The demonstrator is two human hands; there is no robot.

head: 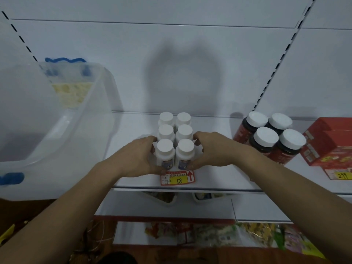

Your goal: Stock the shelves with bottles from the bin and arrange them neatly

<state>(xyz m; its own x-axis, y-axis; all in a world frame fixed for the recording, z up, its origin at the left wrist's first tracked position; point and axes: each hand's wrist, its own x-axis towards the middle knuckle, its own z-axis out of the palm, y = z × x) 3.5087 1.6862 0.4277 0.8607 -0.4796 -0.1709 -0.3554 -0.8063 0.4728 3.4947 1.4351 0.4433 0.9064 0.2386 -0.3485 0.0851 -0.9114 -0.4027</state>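
Note:
Several small white bottles (175, 138) with white caps stand in two tidy columns on the white shelf (219, 180), above a red and yellow price tag (178, 177). My left hand (140, 158) cups the left side of the block, its fingers curled round the front left bottle (165, 152). On the other side, my right hand (211, 149) does the same round the front right bottle (184, 153), thumb low at its base. The clear plastic bin (57, 130) with blue handles sits tilted at the left of the shelf, and no bottles show inside it.
Several dark bottles (270, 138) with white caps stand to the right on the same shelf. Red boxes (331, 143) sit beyond them at the far right. Lower shelves below hold trays and packets of goods.

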